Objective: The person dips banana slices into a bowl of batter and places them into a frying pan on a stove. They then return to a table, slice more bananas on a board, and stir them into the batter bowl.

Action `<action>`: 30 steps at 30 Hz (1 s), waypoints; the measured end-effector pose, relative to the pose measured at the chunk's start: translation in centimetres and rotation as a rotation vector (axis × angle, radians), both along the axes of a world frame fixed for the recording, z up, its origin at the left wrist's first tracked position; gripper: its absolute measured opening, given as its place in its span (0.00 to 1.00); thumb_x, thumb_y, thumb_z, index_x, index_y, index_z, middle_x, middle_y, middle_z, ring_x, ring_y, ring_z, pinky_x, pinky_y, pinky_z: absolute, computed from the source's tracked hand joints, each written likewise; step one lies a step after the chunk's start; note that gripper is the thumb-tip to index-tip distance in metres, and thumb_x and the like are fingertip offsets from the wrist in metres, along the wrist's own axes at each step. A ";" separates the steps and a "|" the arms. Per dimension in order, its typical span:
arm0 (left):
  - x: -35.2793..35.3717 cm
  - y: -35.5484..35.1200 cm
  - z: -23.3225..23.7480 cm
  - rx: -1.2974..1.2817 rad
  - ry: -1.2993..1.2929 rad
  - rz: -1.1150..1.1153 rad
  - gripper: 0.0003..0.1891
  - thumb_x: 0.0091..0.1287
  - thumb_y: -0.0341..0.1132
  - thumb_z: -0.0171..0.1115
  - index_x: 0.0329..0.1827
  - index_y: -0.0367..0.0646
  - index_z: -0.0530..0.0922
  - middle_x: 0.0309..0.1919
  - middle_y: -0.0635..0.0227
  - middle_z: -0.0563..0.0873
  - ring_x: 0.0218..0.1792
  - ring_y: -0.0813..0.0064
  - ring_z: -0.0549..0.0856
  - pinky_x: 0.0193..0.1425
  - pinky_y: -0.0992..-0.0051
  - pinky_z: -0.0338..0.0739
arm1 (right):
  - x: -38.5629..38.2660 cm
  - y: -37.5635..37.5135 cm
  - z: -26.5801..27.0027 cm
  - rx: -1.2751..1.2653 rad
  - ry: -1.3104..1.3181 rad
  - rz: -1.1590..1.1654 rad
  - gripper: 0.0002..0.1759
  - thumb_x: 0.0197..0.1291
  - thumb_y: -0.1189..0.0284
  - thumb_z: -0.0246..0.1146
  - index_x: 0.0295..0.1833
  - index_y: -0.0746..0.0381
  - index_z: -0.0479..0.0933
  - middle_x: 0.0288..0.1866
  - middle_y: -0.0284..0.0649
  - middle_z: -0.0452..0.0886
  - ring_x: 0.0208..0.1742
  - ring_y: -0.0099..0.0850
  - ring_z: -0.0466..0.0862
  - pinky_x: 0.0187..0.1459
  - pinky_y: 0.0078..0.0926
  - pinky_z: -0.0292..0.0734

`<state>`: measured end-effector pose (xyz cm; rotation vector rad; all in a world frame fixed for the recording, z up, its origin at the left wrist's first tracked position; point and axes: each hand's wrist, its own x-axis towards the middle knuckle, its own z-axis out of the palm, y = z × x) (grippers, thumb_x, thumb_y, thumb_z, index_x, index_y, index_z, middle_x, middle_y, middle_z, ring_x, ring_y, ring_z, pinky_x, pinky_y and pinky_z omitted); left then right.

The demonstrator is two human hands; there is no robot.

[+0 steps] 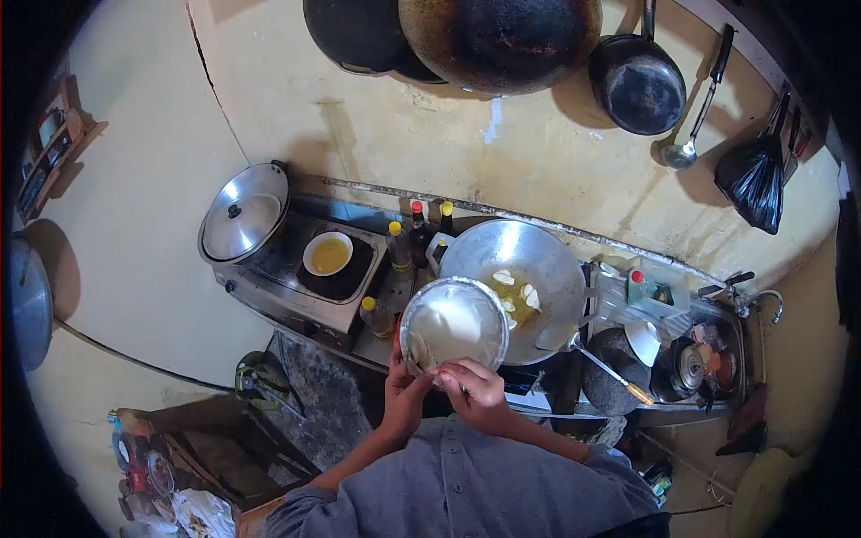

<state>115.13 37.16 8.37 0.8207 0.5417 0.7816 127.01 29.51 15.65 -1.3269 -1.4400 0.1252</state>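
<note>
My left hand (pixel 404 394) is wrapped round the near left side of a metal bowl (pixel 500 309), held up in front of my chest. Inside the bowl is a smooth white mixture (pixel 459 316). The fingers of my right hand (pixel 473 387) are pinched together at the bowl's near rim, close to my left thumb; what they hold, if anything, is hidden. Just beyond the bowl stands a large wok (pixel 560 260), partly covered by it. Several white pieces (pixel 531 296) lie in yellowish oil at its bottom. A spatula (pixel 610 369) with a wooden handle leans out over the wok's right edge.
On the stove (pixel 336 314) at left are a lidded pot (pixel 242 229) and a white bowl of yellow liquid (pixel 329 255). Several bottles (pixel 418 235) stand between stove and wok. A stone mortar (pixel 610 390) and a sink (pixel 737 345) are at right. Pans (pixel 639 85) hang above.
</note>
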 end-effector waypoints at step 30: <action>-0.8 0.4 1.3 -0.219 -0.030 0.028 0.13 0.59 0.24 0.56 0.48 0.37 0.73 0.56 0.76 0.63 0.54 0.74 0.73 0.54 0.71 0.74 | 2.1 0.8 -0.8 0.026 0.947 -0.082 0.14 0.67 0.74 0.47 0.38 0.72 0.76 0.33 0.42 0.80 0.28 0.25 0.78 0.32 0.22 0.75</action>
